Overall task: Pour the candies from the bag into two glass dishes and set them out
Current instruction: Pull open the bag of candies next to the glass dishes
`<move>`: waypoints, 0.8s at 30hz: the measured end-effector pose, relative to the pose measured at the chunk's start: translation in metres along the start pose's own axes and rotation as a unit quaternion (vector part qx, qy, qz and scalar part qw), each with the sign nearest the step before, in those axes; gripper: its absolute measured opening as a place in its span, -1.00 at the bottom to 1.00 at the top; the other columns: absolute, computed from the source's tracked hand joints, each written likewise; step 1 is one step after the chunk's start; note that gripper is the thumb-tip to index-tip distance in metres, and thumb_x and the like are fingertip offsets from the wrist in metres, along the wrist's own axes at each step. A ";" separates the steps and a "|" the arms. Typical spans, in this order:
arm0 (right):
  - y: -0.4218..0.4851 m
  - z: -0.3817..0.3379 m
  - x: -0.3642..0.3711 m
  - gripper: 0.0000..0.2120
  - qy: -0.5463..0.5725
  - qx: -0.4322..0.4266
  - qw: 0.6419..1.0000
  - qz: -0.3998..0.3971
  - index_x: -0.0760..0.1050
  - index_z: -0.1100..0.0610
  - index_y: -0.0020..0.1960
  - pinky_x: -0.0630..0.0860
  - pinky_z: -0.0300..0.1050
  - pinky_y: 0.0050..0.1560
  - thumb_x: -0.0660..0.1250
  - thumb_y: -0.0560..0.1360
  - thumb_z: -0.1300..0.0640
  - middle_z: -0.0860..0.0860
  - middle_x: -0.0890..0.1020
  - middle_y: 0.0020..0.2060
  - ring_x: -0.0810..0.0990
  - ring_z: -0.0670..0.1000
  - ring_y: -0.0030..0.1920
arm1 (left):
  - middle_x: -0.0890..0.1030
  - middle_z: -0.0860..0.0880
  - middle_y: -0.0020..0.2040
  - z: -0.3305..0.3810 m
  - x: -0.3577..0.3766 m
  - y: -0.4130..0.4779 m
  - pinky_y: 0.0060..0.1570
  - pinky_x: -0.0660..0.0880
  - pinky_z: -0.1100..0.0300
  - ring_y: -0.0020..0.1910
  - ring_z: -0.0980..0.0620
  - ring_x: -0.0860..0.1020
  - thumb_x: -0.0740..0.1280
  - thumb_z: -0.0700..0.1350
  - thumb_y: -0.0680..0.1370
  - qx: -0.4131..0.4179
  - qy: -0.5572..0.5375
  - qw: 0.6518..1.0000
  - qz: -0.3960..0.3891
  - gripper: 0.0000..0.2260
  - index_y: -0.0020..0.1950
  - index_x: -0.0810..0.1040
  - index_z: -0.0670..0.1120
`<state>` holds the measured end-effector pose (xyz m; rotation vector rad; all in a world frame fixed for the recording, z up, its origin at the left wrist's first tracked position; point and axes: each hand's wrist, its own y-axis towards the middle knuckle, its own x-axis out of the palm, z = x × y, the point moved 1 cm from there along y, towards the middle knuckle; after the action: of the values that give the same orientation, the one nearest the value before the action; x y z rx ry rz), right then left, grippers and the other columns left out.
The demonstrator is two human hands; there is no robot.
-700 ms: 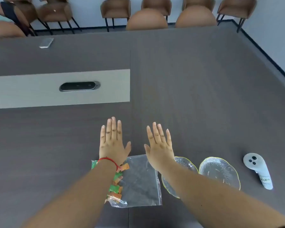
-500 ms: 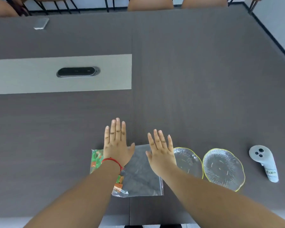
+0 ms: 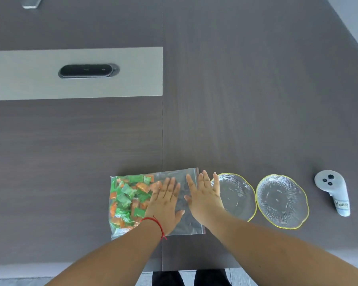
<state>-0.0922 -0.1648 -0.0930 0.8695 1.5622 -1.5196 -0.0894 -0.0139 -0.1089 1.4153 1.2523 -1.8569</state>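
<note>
Clear zip bag [image 3: 186,221] lay flat on the dark table [image 3: 246,100], near its front edge. Candies [image 3: 128,201] — green and orange wrapped pieces — were bunched in the bag's left half; the right half looked empty and see-through, red seal strip along its right edge. Both hands were flat and spread, palms down, gripping nothing. Left hand [image 3: 165,203] was over the middle of the bag, fingers over the edge of the candy pile; red string [image 3: 155,222] on that wrist. Right hand [image 3: 205,197] was over the bag's right part, its outer fingers crossing past the seal edge over the rim of the near dish. Cannot tell whether the palms pressed the bag or just hovered over it. Two glass dishes with yellow rims stood right of the bag, both empty: first dish [image 3: 238,197] just beside the bag, second dish [image 3: 281,201] just beside the first. White controller [image 3: 332,190] lay further right of the bag, apart from the dishes — handwritten label on its handle.
</note>
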 end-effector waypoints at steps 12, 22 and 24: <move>0.005 0.003 -0.044 -0.48 0.527 0.125 0.840 0.001 0.28 -0.02 0.44 0.51 -0.07 0.01 0.19 0.49 0.11 -0.04 0.68 -0.11 0.63 0.02 -0.04 | 0.60 0.01 0.05 0.026 -0.045 0.001 0.05 0.45 0.17 0.05 0.02 0.56 0.23 0.14 0.49 -0.126 -0.384 0.915 -0.007 -0.68 0.07 0.50 -0.06; -0.005 0.008 -0.067 -0.71 0.743 0.140 0.649 -0.084 0.45 0.12 0.27 0.51 -0.14 -0.13 0.28 0.55 0.20 0.09 0.64 -0.06 0.65 0.09 -0.13 | 0.58 -0.12 -0.16 0.034 -0.070 0.004 -0.16 0.35 0.21 -0.09 -0.13 0.57 0.23 -0.06 0.52 -0.252 -0.432 0.866 -0.011 -0.87 -0.16 0.38 -0.09; -0.007 0.010 -0.071 -0.74 0.727 0.141 0.667 -0.082 0.47 0.12 0.25 0.46 -0.18 -0.16 0.27 0.56 0.19 0.07 0.63 -0.04 0.65 0.05 -0.13 | 0.60 -0.19 -0.18 0.029 -0.071 0.004 -0.14 0.44 0.16 -0.13 -0.17 0.59 0.19 -0.08 0.53 -0.257 -0.458 0.851 -0.019 -0.82 -0.26 0.40 -0.08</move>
<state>-0.0651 -0.1719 -0.0268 2.5847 2.4644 -1.0410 -0.0761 -0.0516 -0.0430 0.1385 1.1014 -1.6706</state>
